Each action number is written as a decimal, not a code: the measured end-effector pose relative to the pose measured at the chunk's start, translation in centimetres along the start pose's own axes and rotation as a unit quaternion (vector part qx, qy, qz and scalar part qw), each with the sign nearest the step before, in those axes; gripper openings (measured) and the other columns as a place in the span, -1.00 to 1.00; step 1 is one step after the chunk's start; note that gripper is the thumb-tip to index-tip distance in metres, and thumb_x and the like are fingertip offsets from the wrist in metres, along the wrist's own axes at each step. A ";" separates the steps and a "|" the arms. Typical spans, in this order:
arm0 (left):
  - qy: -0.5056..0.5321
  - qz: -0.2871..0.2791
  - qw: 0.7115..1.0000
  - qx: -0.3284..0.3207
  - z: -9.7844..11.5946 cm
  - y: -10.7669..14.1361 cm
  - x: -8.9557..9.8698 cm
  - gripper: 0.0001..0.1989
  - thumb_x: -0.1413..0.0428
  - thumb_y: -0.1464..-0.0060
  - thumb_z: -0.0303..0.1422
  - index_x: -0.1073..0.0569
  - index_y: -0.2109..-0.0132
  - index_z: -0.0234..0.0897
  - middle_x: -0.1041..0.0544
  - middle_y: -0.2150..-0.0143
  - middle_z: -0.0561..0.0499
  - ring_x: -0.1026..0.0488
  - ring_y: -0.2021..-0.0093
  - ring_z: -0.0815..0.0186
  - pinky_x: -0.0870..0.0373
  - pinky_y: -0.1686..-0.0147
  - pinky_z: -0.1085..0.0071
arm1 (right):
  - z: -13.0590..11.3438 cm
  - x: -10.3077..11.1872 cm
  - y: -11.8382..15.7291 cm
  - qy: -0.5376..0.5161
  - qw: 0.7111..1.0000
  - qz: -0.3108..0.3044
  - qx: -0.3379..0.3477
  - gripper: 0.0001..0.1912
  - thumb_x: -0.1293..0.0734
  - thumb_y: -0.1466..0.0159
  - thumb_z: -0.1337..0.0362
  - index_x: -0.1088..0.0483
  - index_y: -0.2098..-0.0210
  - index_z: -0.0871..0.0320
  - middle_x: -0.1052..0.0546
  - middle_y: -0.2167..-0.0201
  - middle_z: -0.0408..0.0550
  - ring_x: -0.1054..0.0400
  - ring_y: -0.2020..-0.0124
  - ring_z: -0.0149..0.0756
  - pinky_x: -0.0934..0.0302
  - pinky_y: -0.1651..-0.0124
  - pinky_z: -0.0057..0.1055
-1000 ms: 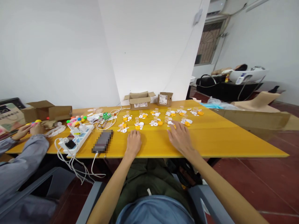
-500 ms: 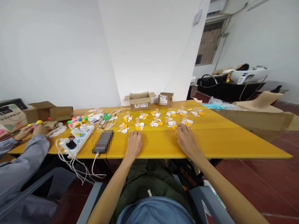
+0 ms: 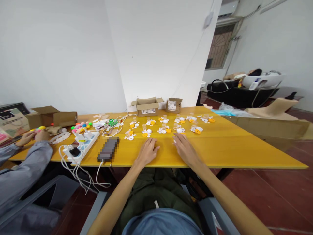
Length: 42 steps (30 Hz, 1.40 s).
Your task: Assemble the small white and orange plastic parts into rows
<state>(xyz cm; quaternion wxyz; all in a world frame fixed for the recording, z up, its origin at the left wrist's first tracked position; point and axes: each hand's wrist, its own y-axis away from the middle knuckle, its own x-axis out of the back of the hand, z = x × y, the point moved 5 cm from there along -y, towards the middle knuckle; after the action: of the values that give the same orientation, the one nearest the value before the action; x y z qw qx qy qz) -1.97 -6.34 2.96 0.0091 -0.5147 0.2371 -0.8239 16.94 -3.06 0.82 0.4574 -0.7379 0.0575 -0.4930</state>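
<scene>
My right hand (image 3: 186, 149) hovers low over the table, fingers bent together around a small white plastic part (image 3: 174, 141) that shows at the fingertips. Just beyond it lies a cluster with a white disc (image 3: 180, 130) and an orange ring, partly behind my fingers. To the left, my left hand (image 3: 146, 151) has nothing in it; its fingers reach forward and the thumb stands apart. Past that hand are more groups of white and orange plastic pieces, among them an orange ring (image 3: 145, 134) and a white disc (image 3: 163, 131). Small clear cups (image 3: 175, 126) stand among the groups.
Two cardboard boxes, an open one (image 3: 147, 107) and a smaller one (image 3: 174, 105), stand by the wall. A power strip (image 3: 85, 147) with white cables and a pixelated dark device (image 3: 108, 149) lie left. Farther left, another person's hands (image 3: 42, 134) work near colourful balls (image 3: 81, 126).
My right hand has come left, away from an orange-and-white cluster, with a small white part at its fingertips. My left hand has shifted right and its thumb has spread.
</scene>
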 end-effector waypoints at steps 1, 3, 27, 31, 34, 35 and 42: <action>0.027 -0.005 1.000 -0.001 0.3 -0.2 -0.3 -0.75 -0.14 -0.21 -0.39 -0.42 -0.03 -0.20 -0.54 0.01 -0.08 -0.50 -0.02 0.18 -0.43 -0.06 0.26 | -0.7 -0.2 -0.1 -0.012 1.000 -0.007 0.004 -0.58 -0.09 -0.38 0.42 -0.45 -0.09 0.10 -0.52 -0.07 0.15 -0.38 -0.14 -0.03 -0.34 -0.20 0.03; 0.071 -0.012 0.997 0.004 0.7 -0.8 -0.8 -0.68 -0.19 -0.15 -0.40 -0.42 -0.05 -0.21 -0.54 0.00 -0.09 -0.49 -0.03 0.17 -0.43 -0.08 0.26 | -2.1 -0.6 -0.5 -0.036 0.999 -0.020 0.010 -0.57 -0.09 -0.38 0.43 -0.44 -0.10 0.13 -0.52 -0.08 0.16 -0.39 -0.13 -0.05 -0.36 -0.19 0.00; 0.280 0.019 0.959 0.030 -0.5 -2.0 -2.0 -0.85 -0.25 -0.05 -0.39 -0.58 0.18 -0.23 -0.62 0.25 -0.01 -0.51 0.21 0.22 -0.44 0.08 0.30 | -2.4 -1.8 -1.8 -0.397 0.903 -0.047 -0.155 -0.75 -0.27 -0.35 0.08 -0.49 0.13 0.05 -0.64 0.16 0.01 -0.54 0.13 -0.08 -0.44 0.01 -0.16; 0.291 0.019 0.956 0.035 -0.5 -2.0 -2.1 -0.84 -0.25 -0.03 -0.39 -0.58 0.17 -0.23 -0.64 0.23 -0.01 -0.52 0.20 0.22 -0.45 0.08 0.30 | -1.7 -2.3 -1.7 -0.452 0.868 -0.057 -0.197 -0.68 -0.33 -0.29 -0.04 -0.49 0.18 0.05 -0.65 0.20 0.00 -0.54 0.17 -0.08 -0.44 0.05 -0.17; 0.325 0.017 0.944 0.048 -0.6 -2.0 -2.2 -0.83 -0.25 -0.04 -0.37 -0.56 0.16 -0.24 -0.64 0.21 -0.01 -0.53 0.22 0.24 -0.46 0.12 0.32 | -1.4 -2.7 -1.6 -0.494 0.839 -0.069 -0.219 -0.64 -0.38 -0.22 -0.09 -0.48 0.22 0.06 -0.64 0.23 -0.01 -0.54 0.16 -0.08 -0.43 0.03 -0.16; 0.337 0.017 0.940 0.053 -0.6 -2.0 -2.3 -0.82 -0.24 -0.04 -0.36 -0.56 0.16 -0.24 -0.64 0.21 -0.01 -0.53 0.23 0.24 -0.47 0.13 0.32 | -1.3 -2.7 -1.6 -0.506 0.830 -0.073 -0.223 -0.62 -0.39 -0.20 -0.11 -0.48 0.23 0.06 -0.64 0.24 -0.01 -0.53 0.16 -0.09 -0.43 0.03 -0.16; 0.366 0.011 0.929 0.056 -0.7 -1.9 -2.4 -0.78 -0.24 -0.06 -0.26 -0.55 0.16 -0.25 -0.64 0.21 -0.01 -0.53 0.22 0.25 -0.47 0.11 0.31 | -1.2 -2.6 -1.6 -0.544 0.802 -0.085 -0.230 -0.56 -0.45 -0.12 -0.15 -0.47 0.26 0.06 -0.61 0.25 -0.03 -0.51 0.14 -0.11 -0.40 -0.04 -0.15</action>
<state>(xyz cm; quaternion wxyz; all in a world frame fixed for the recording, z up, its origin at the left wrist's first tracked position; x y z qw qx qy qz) -1.03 -3.73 1.41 -0.0401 -0.1730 0.1833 -0.9669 14.10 -1.51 0.32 0.1862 -0.9704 -0.1524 -0.0194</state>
